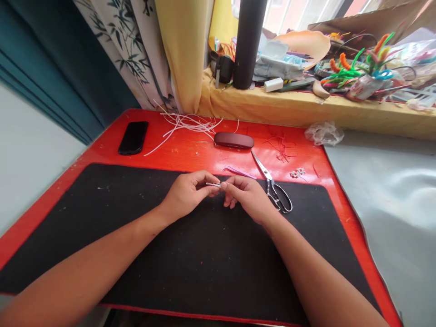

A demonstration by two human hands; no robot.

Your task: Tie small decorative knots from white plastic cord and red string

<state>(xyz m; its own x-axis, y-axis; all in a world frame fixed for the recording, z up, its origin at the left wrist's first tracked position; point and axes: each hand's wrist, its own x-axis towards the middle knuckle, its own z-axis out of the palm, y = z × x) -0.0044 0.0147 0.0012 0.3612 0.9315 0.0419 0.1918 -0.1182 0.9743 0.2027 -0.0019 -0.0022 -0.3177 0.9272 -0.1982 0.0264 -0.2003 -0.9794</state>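
Both hands meet above the far part of a black mat (190, 263). Between them is a thin, pale strip (213, 184), perhaps a folded piece of white cord; its exact kind is too small to make out. My left hand (185, 193) pinches it between thumb and fingers from the left. From the right, my right hand (248, 197) grips its other end with thumb and forefinger, the remaining fingers curled below. Just beyond the hands lie purple tweezers (240, 172). To the right of my right hand rest scissors (272, 184), their blades pointing away.
On the red table (190, 154) are a black phone (133, 138), white cords (190, 123), a maroon case (234, 140), red threads (281, 147), small beads (297, 173) and a clear plastic bag (324, 133). A cluttered windowsill (259, 102) rises behind; a grey sheet (391, 195) covers the right.
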